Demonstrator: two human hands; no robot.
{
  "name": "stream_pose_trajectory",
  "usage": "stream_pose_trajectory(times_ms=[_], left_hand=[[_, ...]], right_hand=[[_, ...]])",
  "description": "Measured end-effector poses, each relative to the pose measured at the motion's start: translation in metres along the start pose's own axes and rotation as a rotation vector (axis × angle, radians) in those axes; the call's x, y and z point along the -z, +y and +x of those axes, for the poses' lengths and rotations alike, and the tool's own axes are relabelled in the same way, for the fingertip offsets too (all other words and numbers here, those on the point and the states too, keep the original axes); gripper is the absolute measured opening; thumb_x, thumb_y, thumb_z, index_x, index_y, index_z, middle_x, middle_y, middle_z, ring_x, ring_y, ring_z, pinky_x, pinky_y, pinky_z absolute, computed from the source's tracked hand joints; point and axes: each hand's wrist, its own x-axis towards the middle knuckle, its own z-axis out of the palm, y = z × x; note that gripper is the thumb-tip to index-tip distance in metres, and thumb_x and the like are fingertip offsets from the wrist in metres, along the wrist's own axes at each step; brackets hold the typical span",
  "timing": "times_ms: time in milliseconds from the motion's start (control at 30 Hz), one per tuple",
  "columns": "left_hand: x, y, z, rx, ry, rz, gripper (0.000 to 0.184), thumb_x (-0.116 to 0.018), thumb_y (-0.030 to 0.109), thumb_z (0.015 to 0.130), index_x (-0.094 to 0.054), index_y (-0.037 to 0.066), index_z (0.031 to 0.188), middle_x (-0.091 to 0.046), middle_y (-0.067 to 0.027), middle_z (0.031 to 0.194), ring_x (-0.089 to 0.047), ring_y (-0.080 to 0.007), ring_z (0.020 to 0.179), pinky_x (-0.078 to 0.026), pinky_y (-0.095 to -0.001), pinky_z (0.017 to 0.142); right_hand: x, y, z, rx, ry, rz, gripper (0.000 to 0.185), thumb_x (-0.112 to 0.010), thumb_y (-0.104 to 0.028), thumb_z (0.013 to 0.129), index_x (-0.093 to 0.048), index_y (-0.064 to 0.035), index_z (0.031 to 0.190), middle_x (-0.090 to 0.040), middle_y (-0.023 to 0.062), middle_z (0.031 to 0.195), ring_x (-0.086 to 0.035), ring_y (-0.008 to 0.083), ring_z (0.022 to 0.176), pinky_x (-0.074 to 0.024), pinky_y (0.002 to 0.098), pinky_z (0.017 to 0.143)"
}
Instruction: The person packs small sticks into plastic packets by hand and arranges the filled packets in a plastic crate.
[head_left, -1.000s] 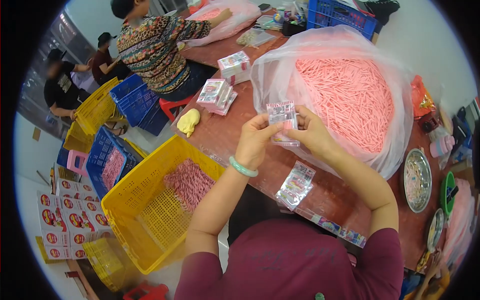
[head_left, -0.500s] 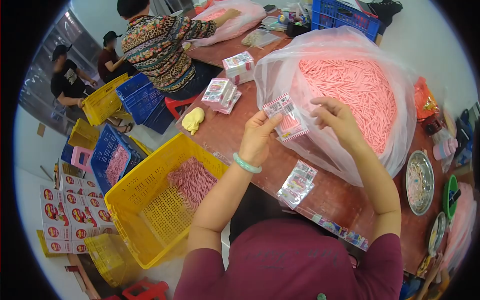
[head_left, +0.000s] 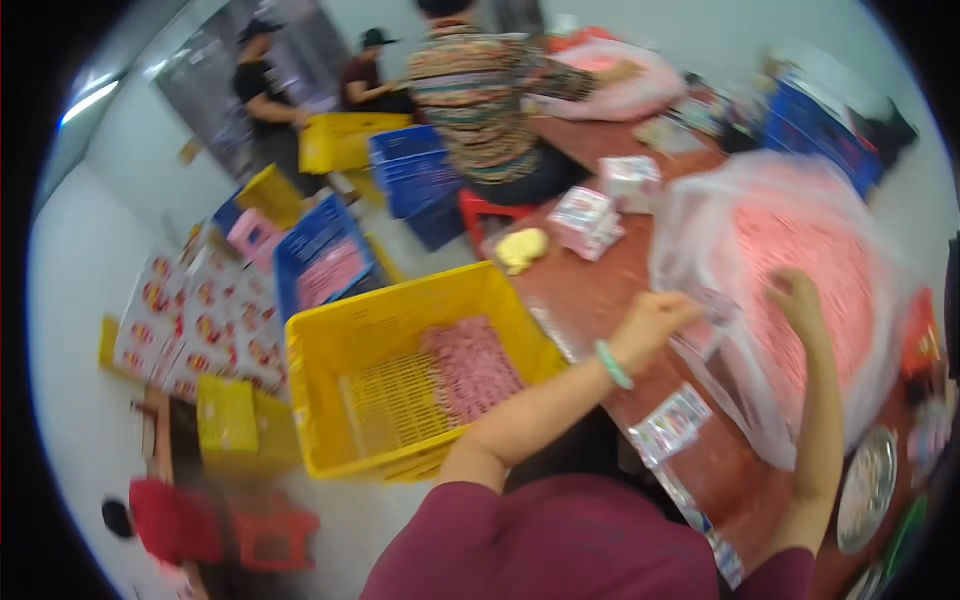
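My left hand [head_left: 660, 322], with a pale green bangle at its wrist, pinches a small printed plastic packet [head_left: 716, 306] by its edge. The packet is blurred, beside the large clear plastic bag [head_left: 690, 225]. That bag lies open on the table, heaped with thin pink sticks [head_left: 845, 275]. Over the sticks is my right hand [head_left: 797, 302], its fingers bent but smeared by motion; whether they hold anything is unclear. Flat printed packets [head_left: 672, 425] lie on the table edge below my left hand.
Packet stacks [head_left: 586, 222] and a yellow lump [head_left: 522, 249] sit on the red table [head_left: 595, 285]. A yellow crate [head_left: 330, 400] holding pink packets [head_left: 475, 370] stands left. A metal bowl [head_left: 867, 490] is at right. Several other people are around; one [head_left: 480, 100] works across the table.
The view has swung left, bringing a red-clad person and a red stool at lower left into fuller view. My right hand has moved over the pink sticks; my left still holds the packet.
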Motion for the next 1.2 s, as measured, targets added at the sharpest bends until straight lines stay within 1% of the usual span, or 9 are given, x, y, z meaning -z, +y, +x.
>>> stream_pose_trajectory(times_ms=[67, 167, 367, 467, 567, 633, 800, 1100, 1200], left_hand=[[0.000, 0.002, 0.000, 0.204, -0.031, -0.229, 0.017, -0.062, 0.013, 0.093, -0.069, -0.002, 0.095, -0.067, 0.0019, 0.085, -0.057, -0.0053, 0.080, -0.048, -0.0236, 0.073], [-0.004, -0.007, -0.002, 0.164, -0.084, -0.412, 0.020, -0.061, 0.016, 0.095, -0.069, -0.002, 0.101, -0.066, 0.0037, 0.089, -0.056, -0.0034, 0.082, -0.046, -0.0214, 0.075], [-0.008, -0.005, -0.007, 0.153, -0.106, -0.380, 0.022, -0.060, 0.016, 0.095, -0.070, -0.003, 0.100, -0.062, 0.0050, 0.081, -0.052, -0.0038, 0.075, -0.045, -0.0216, 0.070], [-0.009, -0.007, -0.008, 0.136, -0.106, -0.401, 0.021, -0.059, 0.016, 0.096, -0.069, -0.002, 0.093, -0.059, 0.0060, 0.079, -0.050, -0.0037, 0.073, -0.044, -0.0233, 0.067], [0.001, -0.006, -0.014, 0.064, -0.069, -0.150, 0.025, -0.056, 0.020, 0.097, -0.064, 0.001, 0.083, -0.054, 0.0051, 0.073, -0.046, -0.0049, 0.070, -0.043, -0.0265, 0.062], [0.003, 0.006, -0.017, 0.142, -0.081, -0.187, 0.024, -0.055, 0.020, 0.098, -0.066, 0.001, 0.088, -0.057, 0.0049, 0.077, -0.049, -0.0040, 0.073, -0.043, -0.0243, 0.065], [-0.002, 0.017, -0.018, 0.331, -0.162, -0.378, 0.025, -0.054, 0.020, 0.099, -0.067, -0.001, 0.102, -0.065, 0.0036, 0.088, -0.056, -0.0028, 0.081, -0.045, -0.0199, 0.073], [-0.017, 0.002, -0.013, 0.201, -0.231, -0.251, 0.027, -0.053, 0.021, 0.100, -0.068, -0.002, 0.103, -0.065, 0.0040, 0.091, -0.054, -0.0017, 0.083, -0.044, -0.0196, 0.074], [-0.021, 0.010, -0.013, 0.189, -0.300, -0.262, 0.027, -0.052, 0.018, 0.100, -0.067, -0.003, 0.107, -0.065, 0.0036, 0.095, -0.054, -0.0022, 0.086, -0.044, -0.0201, 0.076]], right_hand=[[-0.003, 0.006, 0.009, -0.010, -0.069, -0.007, 0.024, -0.068, -0.004, 0.073, -0.067, 0.0030, 0.095, -0.067, 0.0115, 0.087, -0.065, 0.0209, 0.081, -0.0515, 0.0318, 0.074], [-0.005, -0.007, 0.009, -0.087, -0.098, 0.133, 0.016, -0.065, 0.001, 0.072, -0.067, 0.0037, 0.088, -0.062, 0.0066, 0.074, -0.059, 0.0134, 0.068, -0.0476, 0.0274, 0.063], [-0.003, -0.019, 0.007, -0.166, -0.139, 0.262, 0.003, -0.063, 0.001, 0.074, -0.061, 0.0029, 0.076, -0.052, -0.0002, 0.060, -0.045, 0.0062, 0.054, -0.0351, 0.0240, 0.049], [0.005, -0.019, 0.003, -0.220, -0.108, 0.249, 0.007, -0.063, -0.003, 0.076, -0.059, 0.0017, 0.073, -0.050, 0.0007, 0.061, -0.043, 0.0083, 0.055, -0.0349, 0.0256, 0.050], [0.008, 0.029, 0.001, 0.083, 0.112, -0.071, 0.012, -0.062, -0.009, 0.080, -0.058, 0.0000, 0.074, -0.048, 0.0024, 0.062, -0.042, 0.0100, 0.057, -0.0352, 0.0273, 0.052], [0.029, -0.018, -0.015, -0.020, 0.164, 0.023, 0.013, -0.061, -0.012, 0.084, -0.057, -0.0015, 0.077, -0.046, 0.0028, 0.063, -0.042, 0.0102, 0.060, -0.0361, 0.0289, 0.054], [0.056, -0.084, -0.040, 0.009, -0.055, 0.528, 0.006, -0.063, -0.009, 0.087, -0.064, -0.0035, 0.084, -0.058, -0.0010, 0.075, -0.051, 0.0063, 0.066, -0.0431, 0.0228, 0.059], [0.051, -0.109, -0.067, -0.038, -0.136, 0.475, 0.004, -0.066, -0.004, 0.084, -0.066, -0.0008, 0.086, -0.061, -0.0010, 0.079, -0.052, 0.0046, 0.070, -0.0426, 0.0209, 0.062], [0.047, -0.113, -0.070, -0.027, -0.138, 0.477, 0.006, -0.067, -0.005, 0.082, -0.066, 0.0001, 0.085, -0.063, 0.0014, 0.079, -0.058, 0.0087, 0.074, -0.0481, 0.0244, 0.070]])
